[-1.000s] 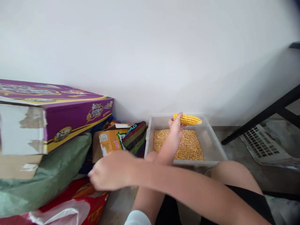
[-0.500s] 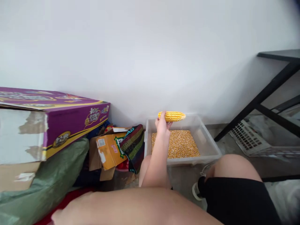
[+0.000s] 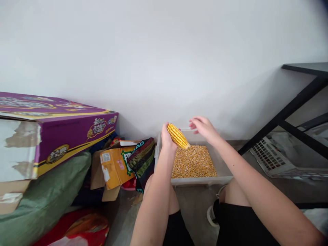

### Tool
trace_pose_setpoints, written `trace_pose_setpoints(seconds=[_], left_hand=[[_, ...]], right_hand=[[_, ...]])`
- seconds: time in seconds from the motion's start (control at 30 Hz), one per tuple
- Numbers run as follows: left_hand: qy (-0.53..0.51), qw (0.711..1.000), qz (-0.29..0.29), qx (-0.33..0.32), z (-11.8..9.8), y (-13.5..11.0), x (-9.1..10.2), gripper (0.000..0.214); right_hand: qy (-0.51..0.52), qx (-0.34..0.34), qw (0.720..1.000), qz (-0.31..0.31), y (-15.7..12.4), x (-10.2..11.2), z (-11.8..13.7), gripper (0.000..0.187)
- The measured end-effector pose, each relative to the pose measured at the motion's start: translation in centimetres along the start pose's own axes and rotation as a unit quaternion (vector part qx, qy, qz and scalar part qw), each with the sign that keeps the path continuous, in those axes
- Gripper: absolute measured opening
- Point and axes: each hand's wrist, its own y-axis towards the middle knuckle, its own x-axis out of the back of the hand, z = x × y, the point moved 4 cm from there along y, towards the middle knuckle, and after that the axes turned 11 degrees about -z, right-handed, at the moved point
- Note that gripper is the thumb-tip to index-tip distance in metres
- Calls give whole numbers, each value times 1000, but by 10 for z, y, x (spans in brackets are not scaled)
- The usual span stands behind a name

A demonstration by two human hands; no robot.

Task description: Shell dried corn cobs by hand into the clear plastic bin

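My left hand (image 3: 167,140) is closed around the base of a yellow corn cob (image 3: 177,136), which tilts down to the right over a clear plastic tub (image 3: 202,180) holding loose corn kernels (image 3: 193,162). My right hand (image 3: 203,127) hovers just right of the cob's upper end with its fingers spread, holding nothing. Both forearms reach forward from my knees, and the tub stands on the floor in front of them against the white wall.
A purple cardboard box (image 3: 64,126) lies on a green sack (image 3: 43,201) at the left, above a red bag (image 3: 82,230). An orange carton (image 3: 115,167) and a mesh bag (image 3: 142,159) sit beside the tub. A black table frame (image 3: 294,106) and a white grille (image 3: 276,155) stand at the right.
My right arm swung from the left, across my lap, up to the cob. The cob tipped from level to slanting down toward the kernels. The view shifted slightly.
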Motion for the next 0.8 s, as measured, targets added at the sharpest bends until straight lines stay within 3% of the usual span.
trace_pose_setpoints(seconds=[0.1,0.2,0.53,0.8], left_hand=[[-31,999,30,-7,-1,7,-4,31],[-46,997,61,-16,-2,13,-9,29],[-8,998,60,-32,-1,28,-16,31],[24,996,84,-18,1,30,-20,33]], right_hand=[[41,-129,973,188,-5,-14,-36,32],[91,-141,943,287,-18,-20,-40,35],[120,-137,930,320,-5,-24,-44,26],[189,-165,885,393,2,-35,-54,27]])
